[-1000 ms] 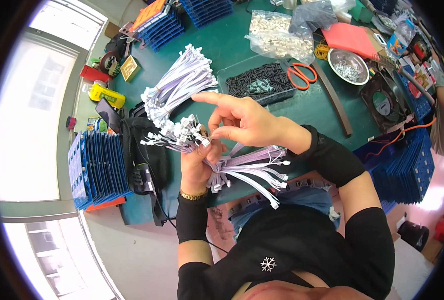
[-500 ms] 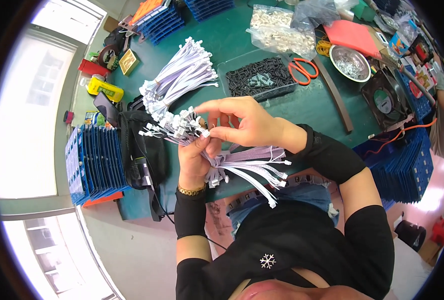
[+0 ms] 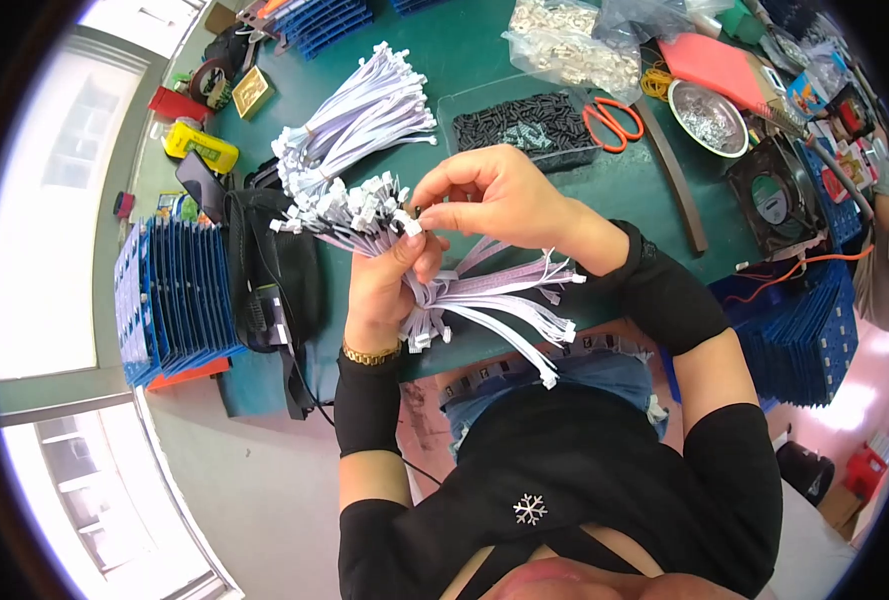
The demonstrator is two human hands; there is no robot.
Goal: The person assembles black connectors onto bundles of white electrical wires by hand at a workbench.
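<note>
My left hand point(image 3: 386, 290) is closed around a bundle of white flat cables point(image 3: 499, 300), whose tails fan out to the right over the table's near edge. Small white connectors point(image 3: 359, 208) crowd together above my left thumb. Beside them, my right hand point(image 3: 519, 205) has its thumb and fingertips pinched on a small dark piece point(image 3: 417, 212), right against one connector; its kind is too small to tell. A second bundle of white cables point(image 3: 369, 110) lies on the green table just beyond. To its right is a clear tray point(image 3: 576, 160) of short black pieces with some clear ones on top.
Orange-handled scissors point(image 3: 612, 125) and a brown strip point(image 3: 679, 190) lie right of the tray. Farther right are a metal bowl point(image 3: 706, 118) and a black fan point(image 3: 769, 190). A black bag point(image 3: 274, 260) and stacked blue racks point(image 3: 179, 290) stand at left. Plastic bags point(image 3: 574, 45) lie at the back.
The view has shifted a little, so the table's things sit higher in the picture. My left hand still grips the cables, and my right fingertips stay at the connectors.
</note>
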